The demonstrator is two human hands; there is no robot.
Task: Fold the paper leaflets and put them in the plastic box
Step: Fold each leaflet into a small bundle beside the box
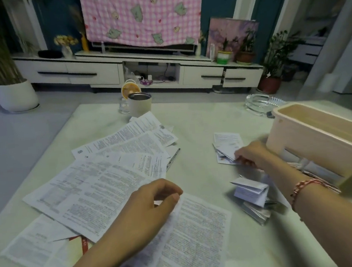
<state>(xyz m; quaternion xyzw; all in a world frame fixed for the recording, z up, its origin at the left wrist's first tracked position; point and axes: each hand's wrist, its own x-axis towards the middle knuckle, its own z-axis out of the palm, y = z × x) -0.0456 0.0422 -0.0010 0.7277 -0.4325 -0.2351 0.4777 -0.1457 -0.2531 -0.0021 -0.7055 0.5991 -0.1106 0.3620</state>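
– Pale table (201, 118) in a living room, with a white TV cabinet (94, 70) and a pink checked cloth (140, 16) behind it. Where are the papers?
– Unfolded leaflets (103, 181) lie fanned and overlapping across the table's left half: white sheets with dense small print and crease lines. The nearest leaflet (195, 233) lies printed side up by the near edge.
– And the hands?
– The left hand (153, 206) is on that sheet, fingers curled, thumb and forefinger pinching its upper edge. The right hand (250, 155), a red bracelet (305, 188) on its wrist, reaches to a small pile of folded leaflets (227, 144) just beside the plastic box (310, 143).
– Does it hold one?
– I cannot tell. The hand is blurred, its fingertips down at the pile's near edge. A second folded bundle (251, 192), pleated like a concertina, lies just left of the forearm.
– The box?
– It is pale pink and open-topped, at the table's right side. The picture's edge cuts it off, and its near wall hides its floor. The print is too small to read. A mug (140, 104) and a glass ashtray (261, 103) stand at the far edge.
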